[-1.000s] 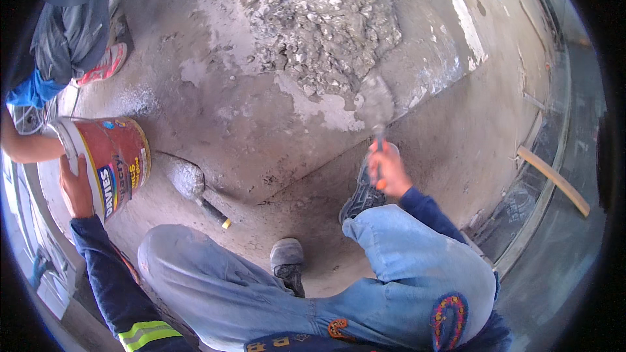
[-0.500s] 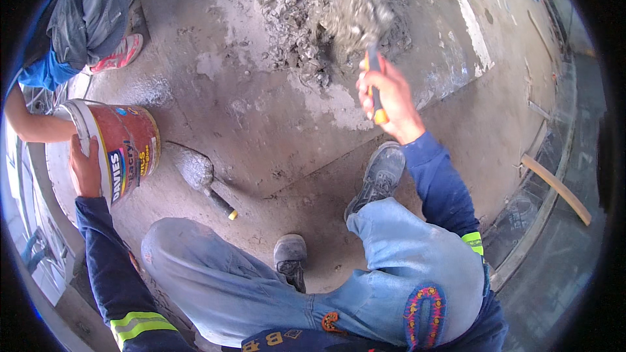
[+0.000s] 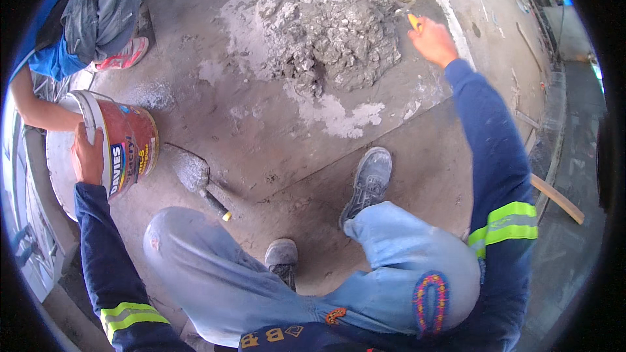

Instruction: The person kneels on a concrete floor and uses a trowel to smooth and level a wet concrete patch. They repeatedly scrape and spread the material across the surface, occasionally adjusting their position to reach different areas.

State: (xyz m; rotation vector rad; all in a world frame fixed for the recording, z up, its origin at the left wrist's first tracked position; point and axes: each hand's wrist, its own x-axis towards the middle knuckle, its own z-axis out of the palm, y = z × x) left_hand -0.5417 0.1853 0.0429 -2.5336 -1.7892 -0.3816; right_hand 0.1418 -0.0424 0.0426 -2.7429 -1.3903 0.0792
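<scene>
My left hand (image 3: 88, 156) grips the rim of a reddish paint bucket (image 3: 145, 132), which lies tilted with its mouth facing left. At the far right edge of a heap of wet grey mortar (image 3: 345, 42), my right hand (image 3: 433, 40) is closed round the yellow-tipped handle of a trowel (image 3: 413, 21). Its blade points away from me, beyond the heap's edge, and is hard to make out. A second trowel (image 3: 195, 173), mortar-smeared with a black and yellow handle, lies on the floor right of the bucket. What the bucket holds is hidden.
Another person's bare forearm (image 3: 49, 114) reaches to the bucket's mouth; that person's red shoe (image 3: 124, 54) is behind it. My two grey shoes (image 3: 368, 182) stand on the concrete floor (image 3: 261, 156). A wood strip (image 3: 557, 199) lies at the right.
My right hand and its trowel have swung right and farther away; the mortar seen on the blade earlier is now off it or hidden. My left hand stays on the bucket.
</scene>
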